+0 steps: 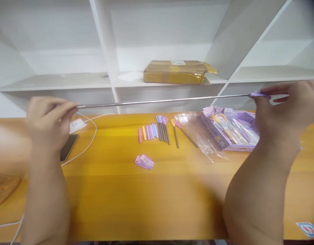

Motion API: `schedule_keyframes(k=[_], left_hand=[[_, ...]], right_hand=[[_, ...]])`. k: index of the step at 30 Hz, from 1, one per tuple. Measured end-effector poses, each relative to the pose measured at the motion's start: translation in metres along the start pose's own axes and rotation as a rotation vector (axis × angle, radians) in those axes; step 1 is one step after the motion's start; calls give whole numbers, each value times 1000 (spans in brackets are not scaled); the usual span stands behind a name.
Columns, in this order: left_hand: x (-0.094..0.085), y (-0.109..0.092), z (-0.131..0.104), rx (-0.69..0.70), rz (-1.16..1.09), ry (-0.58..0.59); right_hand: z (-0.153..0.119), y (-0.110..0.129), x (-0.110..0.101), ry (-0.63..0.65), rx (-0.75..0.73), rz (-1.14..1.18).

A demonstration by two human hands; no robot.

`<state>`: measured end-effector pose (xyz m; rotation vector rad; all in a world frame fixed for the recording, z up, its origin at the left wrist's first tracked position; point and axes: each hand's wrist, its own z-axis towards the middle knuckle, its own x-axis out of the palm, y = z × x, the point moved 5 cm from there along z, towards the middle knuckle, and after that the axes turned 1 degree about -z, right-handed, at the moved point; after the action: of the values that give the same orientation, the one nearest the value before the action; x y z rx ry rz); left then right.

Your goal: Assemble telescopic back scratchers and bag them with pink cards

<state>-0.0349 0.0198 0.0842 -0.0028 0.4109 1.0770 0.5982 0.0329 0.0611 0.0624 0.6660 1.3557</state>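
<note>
A telescopic back scratcher point(162, 101), its thin metal rod drawn out long, spans the view above the table. My left hand point(51, 117) pinches one end of the rod. At the other end, the fingers of my right hand point(292, 100) are closed on the pale purple head. Below the rod lie several folded back scratchers point(164, 129) with coloured claw heads, and two more, one with a yellow head point(175, 132). Several coloured handle sleeves point(148, 132) form a row beside them. A small pile of pink cards point(144, 161) lies nearer to me.
A purple box point(238, 147) with wrapped back scratchers stands at the right, next to clear plastic bags point(206, 139). At the left are a phone point(68, 148), a white charger point(77, 126) and cables. A taped carton point(174, 72) sits on the white shelf point(82, 81) behind.
</note>
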Motion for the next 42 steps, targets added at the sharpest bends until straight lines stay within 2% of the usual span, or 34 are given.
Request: schedule_keyframes(k=[4,8,12,16,19,23,27,29,35,42], left_hand=[[-2,-16,2,23,-55,44],[0,-29,4,47,-42,50],[3,-28,5,2,-32,63],[4,-22,5,-10,66,62],[6,-15,5,-46,118,80],[7,-11,4,-75,63,132],[4,-9,0,-126,-20,204],[4,-6,-2,-140,-22,218],[4,3,-1,-109,59,199],[-1,0,3,-77,40,161]], right_hand=[[9,-22,15,32,138,-1],[12,-33,13,7,180,-38],[7,-37,6,15,194,-22],[-1,-33,2,11,68,92],[3,-33,6,55,81,81],[10,-32,7,34,148,-6],[5,-22,4,-14,65,45],[2,-17,6,18,26,77],[-2,-12,15,240,146,9],[-13,-8,9,255,162,1]])
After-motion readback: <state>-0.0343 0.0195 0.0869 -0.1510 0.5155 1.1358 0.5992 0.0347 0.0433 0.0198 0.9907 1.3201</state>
